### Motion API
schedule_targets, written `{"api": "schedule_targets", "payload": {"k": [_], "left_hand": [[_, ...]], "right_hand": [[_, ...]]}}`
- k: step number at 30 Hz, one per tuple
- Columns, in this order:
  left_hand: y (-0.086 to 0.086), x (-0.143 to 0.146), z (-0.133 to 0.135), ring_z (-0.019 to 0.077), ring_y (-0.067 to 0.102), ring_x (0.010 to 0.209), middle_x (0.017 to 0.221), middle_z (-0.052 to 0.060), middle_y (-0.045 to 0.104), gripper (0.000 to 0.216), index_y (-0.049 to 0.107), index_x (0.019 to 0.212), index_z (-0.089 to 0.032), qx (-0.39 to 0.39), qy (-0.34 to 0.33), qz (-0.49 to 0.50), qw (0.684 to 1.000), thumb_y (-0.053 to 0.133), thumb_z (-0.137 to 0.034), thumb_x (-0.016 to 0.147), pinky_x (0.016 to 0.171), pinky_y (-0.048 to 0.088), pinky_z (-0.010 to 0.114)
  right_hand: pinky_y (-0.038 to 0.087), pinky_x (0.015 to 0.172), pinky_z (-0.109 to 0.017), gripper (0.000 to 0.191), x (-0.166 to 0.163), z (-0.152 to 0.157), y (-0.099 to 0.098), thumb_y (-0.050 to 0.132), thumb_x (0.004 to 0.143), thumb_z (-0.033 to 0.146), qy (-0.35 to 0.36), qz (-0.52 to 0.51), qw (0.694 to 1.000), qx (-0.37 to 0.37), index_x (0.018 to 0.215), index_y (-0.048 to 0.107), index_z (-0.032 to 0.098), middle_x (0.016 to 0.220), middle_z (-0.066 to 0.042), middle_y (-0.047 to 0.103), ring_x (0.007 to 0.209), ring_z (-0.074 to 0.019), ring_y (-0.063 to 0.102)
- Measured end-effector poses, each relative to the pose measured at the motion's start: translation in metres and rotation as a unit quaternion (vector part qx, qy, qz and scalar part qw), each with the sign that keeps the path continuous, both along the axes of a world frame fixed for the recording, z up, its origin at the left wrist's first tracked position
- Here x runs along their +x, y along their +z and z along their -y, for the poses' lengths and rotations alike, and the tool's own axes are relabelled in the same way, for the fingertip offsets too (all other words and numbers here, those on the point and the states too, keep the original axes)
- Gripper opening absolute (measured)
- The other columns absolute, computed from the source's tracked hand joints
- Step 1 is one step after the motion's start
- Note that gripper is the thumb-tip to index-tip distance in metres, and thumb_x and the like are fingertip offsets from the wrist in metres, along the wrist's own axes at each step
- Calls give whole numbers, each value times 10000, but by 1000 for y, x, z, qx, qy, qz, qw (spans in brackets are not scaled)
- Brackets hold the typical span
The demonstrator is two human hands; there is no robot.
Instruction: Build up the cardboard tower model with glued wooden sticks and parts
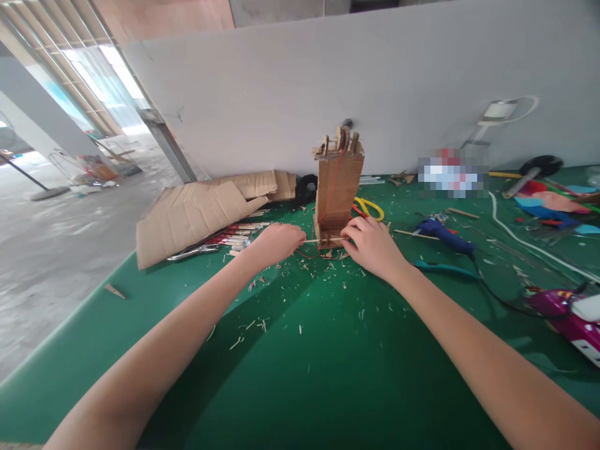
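A tall cardboard tower (pixel 338 187) stands upright on the green table, with several round cardboard pieces (pixel 344 139) at its top. Across its foot runs a thin wooden stick (pixel 311 241). My left hand (pixel 281 242) pinches the stick's left end, and my right hand (pixel 370 242) closes its fingers at the right end, close against the tower. Down the front of the tower hangs a red string (pixel 334 187), which curls onto the table near the left hand. Behind my right hand lie scissors with yellow handles (pixel 372 207).
Folded cardboard (pixel 201 215) lies at the left over several sticks and tools. To the right are a blue glue gun (pixel 445 236), a teal-handled tool (pixel 445 270) and a purple device (pixel 562 312). Wood shavings (pixel 262 325) litter the green table (pixel 319 387). A grey wall panel (pixel 281 100) stands behind.
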State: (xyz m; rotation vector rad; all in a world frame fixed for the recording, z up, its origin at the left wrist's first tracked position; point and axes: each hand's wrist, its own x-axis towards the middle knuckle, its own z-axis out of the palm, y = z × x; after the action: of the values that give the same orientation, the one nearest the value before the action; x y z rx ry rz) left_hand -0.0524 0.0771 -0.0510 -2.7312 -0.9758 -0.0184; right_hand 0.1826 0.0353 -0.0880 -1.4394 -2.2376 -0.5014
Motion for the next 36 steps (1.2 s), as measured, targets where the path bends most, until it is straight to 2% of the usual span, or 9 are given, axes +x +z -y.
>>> {"api": "schedule_targets", "payload": {"k": [5,13,24,36], "left_hand": [[2,2,2,172,589,759,840,55,635,303,602,840,-173,-6,5,-3,1000,329,-251,945,664,410,282],[4,3,3,173,594,731,821,49,632,305,596,818,-165,4,-2,-10,1000,329,-243,943,621,403,274],[0,1,1,170,600,741,848,56,645,292,607,846,-161,7,-4,-1,1000,344,-247,939,648,422,279],[1,2,3,171,599,749,827,56,638,263,594,822,-159,-6,2,3,1000,358,-214,923,653,421,275]], "right_hand": [[336,759,-373,184,-6,-2,-4,491,870,274,-8,2,1000,13,885,658,198,1015,-79,583,930,-248,456],[329,790,-371,206,-21,-4,-5,452,883,186,13,15,1000,19,856,656,171,992,-74,605,921,-233,458],[348,781,-365,166,-13,-4,-6,523,839,206,32,-28,999,7,948,644,174,1018,-64,607,924,-227,471],[309,766,-370,232,-20,-7,-8,437,898,185,26,18,999,28,850,664,188,956,-63,633,889,-223,462]]}}
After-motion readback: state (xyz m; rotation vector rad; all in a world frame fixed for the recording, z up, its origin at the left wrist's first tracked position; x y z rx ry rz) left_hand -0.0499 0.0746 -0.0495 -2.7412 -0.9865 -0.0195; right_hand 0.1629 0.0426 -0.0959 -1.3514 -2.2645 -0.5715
